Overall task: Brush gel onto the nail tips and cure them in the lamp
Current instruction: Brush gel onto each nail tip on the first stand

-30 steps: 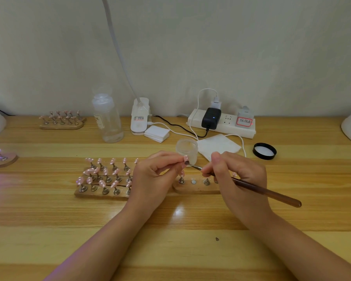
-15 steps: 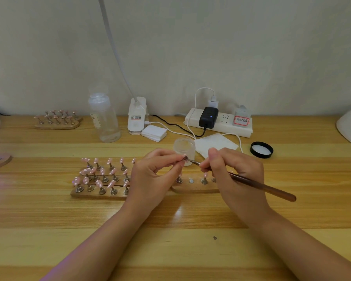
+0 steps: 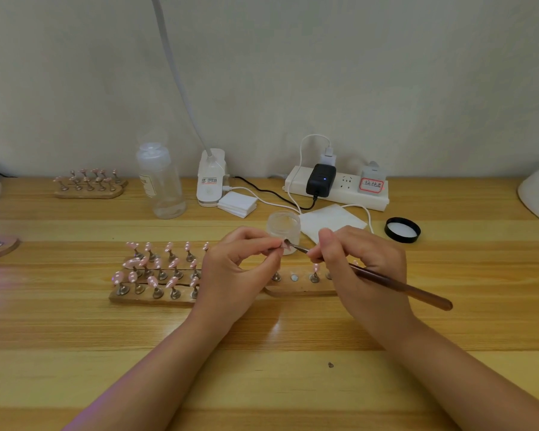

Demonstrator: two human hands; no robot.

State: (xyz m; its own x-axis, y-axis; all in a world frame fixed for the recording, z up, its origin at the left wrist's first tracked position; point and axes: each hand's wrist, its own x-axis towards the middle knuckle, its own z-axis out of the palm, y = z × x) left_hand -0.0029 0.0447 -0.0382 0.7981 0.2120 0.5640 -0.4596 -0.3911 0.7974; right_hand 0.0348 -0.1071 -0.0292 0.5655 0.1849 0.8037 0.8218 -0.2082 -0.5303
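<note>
Open jar (image 3: 283,227) held clear gel. Left hand (image 3: 234,275) still pinched a tip (image 3: 281,244); right hand (image 3: 360,262) still gripped the brush (image 3: 386,281), unmoved.

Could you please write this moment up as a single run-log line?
step: brushing gel | left hand: pinches nail tip | right hand: holds brush, bristles on tip | gel jar: open, behind | curing: not yet

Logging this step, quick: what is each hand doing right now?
Left hand: pinches a nail tip on its stand.
Right hand: grips the brush, bristles at that tip.
</note>
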